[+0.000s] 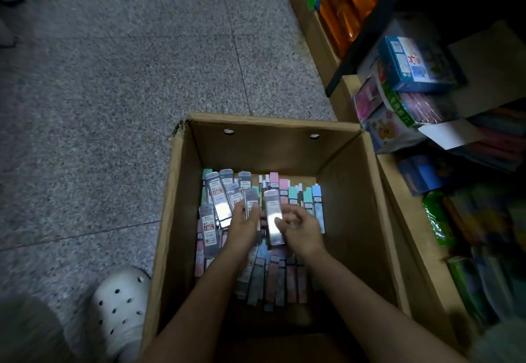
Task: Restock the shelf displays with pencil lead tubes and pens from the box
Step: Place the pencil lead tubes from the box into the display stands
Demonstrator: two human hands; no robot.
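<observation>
Taking the cardboard box on the floor as the landmark and reading left to right: outside its left wall stands a white perforated clog on the speckled floor.

Inside the box, against the left wall, clear grey-capped pencil lead tubes lie loose on top of a layer of pastel tubes or pens that covers much of the bottom; which of the two those are I cannot tell.

Over the middle of the box, the left hand has its grip pinched round one lead tube. Just beside it, the right hand has its grip curled round a second, shinier lead tube.

To the right of the box stand the shelf displays, crowded with coloured packets.

My judgement: restocking is at the gathering stage. Much stock remains in the box, and both held tubes have yet to reach a shelf.
</observation>
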